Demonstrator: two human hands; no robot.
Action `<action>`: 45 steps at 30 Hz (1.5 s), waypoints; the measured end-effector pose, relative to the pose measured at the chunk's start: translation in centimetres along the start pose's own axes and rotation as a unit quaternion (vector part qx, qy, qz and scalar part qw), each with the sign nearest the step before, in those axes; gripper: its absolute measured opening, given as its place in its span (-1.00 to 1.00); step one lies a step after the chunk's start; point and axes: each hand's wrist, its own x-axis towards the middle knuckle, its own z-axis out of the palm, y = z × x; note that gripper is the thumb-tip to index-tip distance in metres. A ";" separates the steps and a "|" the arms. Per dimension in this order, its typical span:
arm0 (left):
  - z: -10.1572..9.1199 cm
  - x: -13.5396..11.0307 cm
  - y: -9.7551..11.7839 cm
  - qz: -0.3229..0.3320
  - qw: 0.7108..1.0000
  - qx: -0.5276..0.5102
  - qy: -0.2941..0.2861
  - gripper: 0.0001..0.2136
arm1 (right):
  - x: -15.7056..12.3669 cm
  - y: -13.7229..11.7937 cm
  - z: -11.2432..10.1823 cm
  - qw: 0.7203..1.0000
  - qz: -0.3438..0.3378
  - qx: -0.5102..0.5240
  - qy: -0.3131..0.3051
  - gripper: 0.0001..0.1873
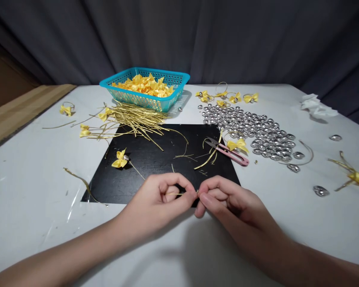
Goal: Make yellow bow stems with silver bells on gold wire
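Here's the cord, a thin gold strand right between my 2 hands, over the near edge of the black board. My left hand pinches it between thumb and forefinger, and my right hand meets it there, thumb and forefinger nipping at the tip, the fingertips of both almost touching!

Just past my left knuckles, a yellow bow lies on the board with a silver bead at its middle, and a strand runs from it back behind my hand; whether it's the same strand, I can't tell. Over on the right, pink snips straddle the board's edge, blades pointing left, another bow just beside them.

Beyond, gold strands pile across the board's far left corner, and right behind them stands the blue basket, heaped with yellow bows. To the right, a big spread of silver beads, more bows behind it, and farther out a crumpled white tissue on the table. Dark curtain at the back!
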 end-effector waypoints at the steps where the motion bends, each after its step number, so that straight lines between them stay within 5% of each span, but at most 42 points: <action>1: 0.0 0.0 0.0 0.001 1.000 0.001 0.000 -0.82 | 0.0 0.0 0.0 1.000 -0.003 0.001 -0.001 -0.82; 45: -0.1 -0.1 0.0 -0.021 1.000 -0.020 -0.012 -0.83 | 0.0 -0.1 0.0 1.000 0.016 -0.003 0.002 -0.82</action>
